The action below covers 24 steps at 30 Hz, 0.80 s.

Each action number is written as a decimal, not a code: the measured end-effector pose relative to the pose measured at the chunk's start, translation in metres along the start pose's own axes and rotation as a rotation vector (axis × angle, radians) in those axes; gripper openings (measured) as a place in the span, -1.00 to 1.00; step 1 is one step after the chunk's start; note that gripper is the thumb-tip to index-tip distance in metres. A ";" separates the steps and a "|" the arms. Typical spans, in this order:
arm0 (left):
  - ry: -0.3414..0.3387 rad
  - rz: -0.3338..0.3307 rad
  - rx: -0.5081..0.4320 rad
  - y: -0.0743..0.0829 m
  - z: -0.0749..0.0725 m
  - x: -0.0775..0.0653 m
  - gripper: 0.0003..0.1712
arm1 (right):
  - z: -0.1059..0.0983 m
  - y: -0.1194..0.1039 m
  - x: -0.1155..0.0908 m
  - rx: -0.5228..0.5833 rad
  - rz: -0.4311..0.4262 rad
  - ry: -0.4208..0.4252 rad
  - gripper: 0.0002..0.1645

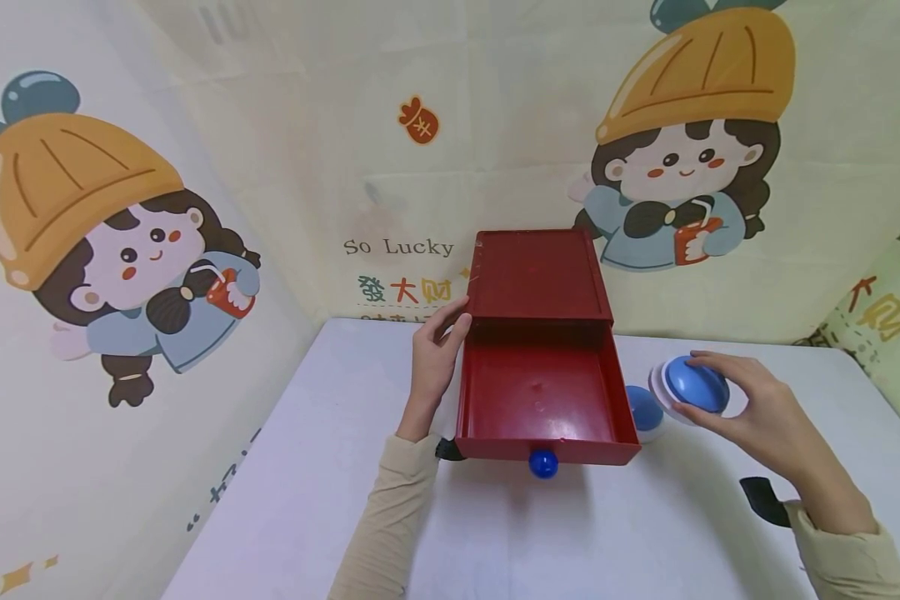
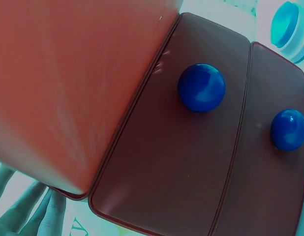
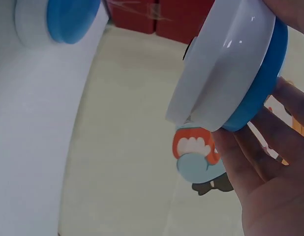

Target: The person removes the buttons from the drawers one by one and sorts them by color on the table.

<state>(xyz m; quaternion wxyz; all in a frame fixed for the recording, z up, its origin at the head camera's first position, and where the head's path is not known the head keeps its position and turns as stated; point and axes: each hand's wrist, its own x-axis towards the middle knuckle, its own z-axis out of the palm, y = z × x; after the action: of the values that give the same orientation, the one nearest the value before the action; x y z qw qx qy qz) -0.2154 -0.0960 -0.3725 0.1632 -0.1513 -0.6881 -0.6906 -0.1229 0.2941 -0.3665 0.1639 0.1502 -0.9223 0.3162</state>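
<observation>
Head view: a round object with a glossy blue dome and white base [image 1: 697, 385] is gripped between the thumb and fingers of the right hand [image 1: 757, 417]; it is held raised over the white counter [image 1: 292, 483], right of a pulled-out red plastic drawer [image 1: 487, 450]. A second blue-and-white round object [image 1: 643, 408] is located on the counter beside the drawer's right wall, by which it is partly hidden. The red plastic cabinet [image 1: 536, 275] is touched at its left side by the left hand [image 1: 437, 350], whose fingers are extended. A shiny round blue knob [image 1: 543, 464] is fitted to the drawer's front. Behind, a pale cloth backdrop [image 1: 390, 179] printed with cartoon figures is noted.
</observation>
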 end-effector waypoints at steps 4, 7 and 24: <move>0.000 -0.011 0.010 0.011 0.001 -0.002 -0.57 | 0.002 0.006 -0.002 0.000 0.010 -0.016 -0.19; -0.005 -0.014 0.015 0.023 0.002 -0.005 -0.57 | 0.003 0.009 -0.004 -0.003 0.027 -0.027 -0.19; -0.009 -0.011 0.015 0.034 0.004 -0.007 -0.56 | 0.013 0.034 -0.009 -0.008 0.071 -0.039 -0.20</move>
<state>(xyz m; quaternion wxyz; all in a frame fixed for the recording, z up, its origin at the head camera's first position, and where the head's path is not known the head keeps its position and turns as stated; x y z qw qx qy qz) -0.1941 -0.0920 -0.3452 0.1574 -0.1496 -0.6949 -0.6856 -0.1308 0.3134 -0.3975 0.1352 0.1230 -0.9313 0.3152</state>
